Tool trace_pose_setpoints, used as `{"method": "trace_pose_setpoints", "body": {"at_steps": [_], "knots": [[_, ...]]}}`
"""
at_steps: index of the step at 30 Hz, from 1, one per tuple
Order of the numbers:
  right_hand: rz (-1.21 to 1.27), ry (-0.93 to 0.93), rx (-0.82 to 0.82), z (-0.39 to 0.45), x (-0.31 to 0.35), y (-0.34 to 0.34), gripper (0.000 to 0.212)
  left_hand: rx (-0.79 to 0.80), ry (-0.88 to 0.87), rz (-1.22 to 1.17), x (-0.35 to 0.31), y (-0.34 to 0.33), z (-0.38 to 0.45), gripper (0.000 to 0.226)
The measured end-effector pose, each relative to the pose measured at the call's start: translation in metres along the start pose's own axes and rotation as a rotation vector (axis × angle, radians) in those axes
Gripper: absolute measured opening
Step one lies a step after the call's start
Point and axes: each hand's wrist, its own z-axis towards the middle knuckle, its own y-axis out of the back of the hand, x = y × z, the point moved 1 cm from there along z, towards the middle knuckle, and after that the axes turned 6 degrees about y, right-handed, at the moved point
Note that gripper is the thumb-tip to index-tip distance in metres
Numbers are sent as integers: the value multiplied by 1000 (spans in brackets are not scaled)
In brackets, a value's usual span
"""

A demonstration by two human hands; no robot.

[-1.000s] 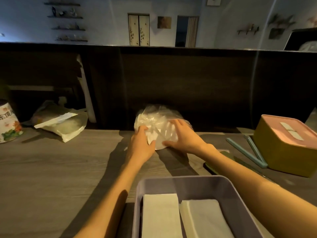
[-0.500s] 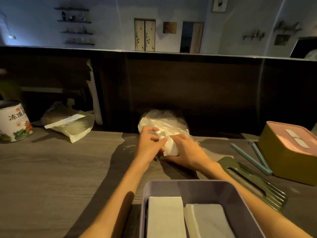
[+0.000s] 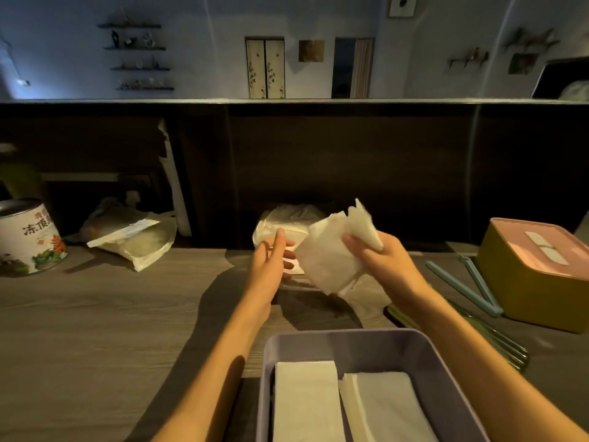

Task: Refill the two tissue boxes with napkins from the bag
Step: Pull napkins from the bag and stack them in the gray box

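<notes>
Item: napkins (image 3: 331, 260), a loose sheaf lifted clear of the bag (image 3: 287, 218), which lies on the surface (image 3: 95, 314) against the back panel.
Right hand (image 3: 382, 260): grip pinching the sheaf at its upper corner.
Left hand (image 3: 271, 260): fingers straight and spread, beside the sheaf's left edge; contact unclear.
Lilac box (image 3: 350, 339): open, nearest, two stacks inside.
Yellow box (image 3: 535, 275): lidded, far right.
Handling advice: square the sheaf with both hands, then lower it flat onto a stack, edges aligned.
</notes>
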Motion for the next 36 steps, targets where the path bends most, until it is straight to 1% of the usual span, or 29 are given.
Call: {"method": "trace_pose_setpoints", "body": {"at_steps": [2, 3, 5, 6, 7, 8, 10, 11, 12, 13, 15, 17, 19, 21, 22, 24, 25, 26, 29, 32, 34, 36], "knots": [[145, -102, 44, -2, 10, 7, 37, 13, 96, -24, -4, -3, -6, 41], [191, -142, 77, -2, 13, 10, 41, 57, 162, -81, -6, -4, -10, 45], [233, -168, 142, -2, 16, 12, 49, 222, 262, -340, -11, -7, -19, 55], [215, -163, 160, -3, 17, 12, 51, 296, 309, -472, -14, -9, -25, 57], [173, -147, 173, -3, 15, 11, 49, 337, 353, -560, -14, -11, -30, 59], [114, -130, 183, -4, 13, 10, 43, 362, 384, -603, -13, -13, -34, 61], [-21, -103, 192, -4, 10, 9, 25, 477, 422, -621, -11, -18, -39, 70], [-88, -102, 184, -4, 9, 9, 21, 533, 434, -604, -8, -21, -39, 76], [-142, -108, 173, -4, 9, 9, 23, 572, 446, -590, -8, -22, -40, 76], [-165, -115, 163, -3, 9, 9, 30, 587, 448, -573, -8, -23, -41, 68], [-163, -120, 142, -2, 8, 10, 48, 593, 416, -510, -4, -22, -39, 47], [-168, -115, 125, -2, 8, 12, 59, 572, 408, -446, -5, -19, -40, 32], [-204, -106, 128, -1, 6, 13, 60, 558, 421, -379, -3, -17, -39, 32], [-225, -94, 109, -1, 3, 13, 56, 553, 441, -359, -5, -16, -42, 34], [-221, -77, 79, 0, 1, 13, 49, 558, 449, -362, -4, -16, -42, 34], [-210, -10, -6, 2, -3, 15, 27, 563, 456, -375, -6, -17, -43, 27], [-200, 23, -56, 3, -4, 17, 19, 566, 463, -382, -7, -17, -45, 22], [-180, 44, -112, 4, -3, 20, 15, 573, 474, -389, -5, -17, -43, 22], [-112, 82, -242, 6, 1, 29, 14, 527, 500, -429, -4, -18, -42, 27], [-56, 128, -305, 7, 7, 32, 11, 447, 488, -508, -2, -18, -38, 36], [-37, 163, -313, 8, 10, 32, 15, 432, 475, -540, -1, -18, -38, 32], [3, 176, -295, 8, 14, 33, 22, 409, 451, -560, -2, -20, -38, 17]]}}
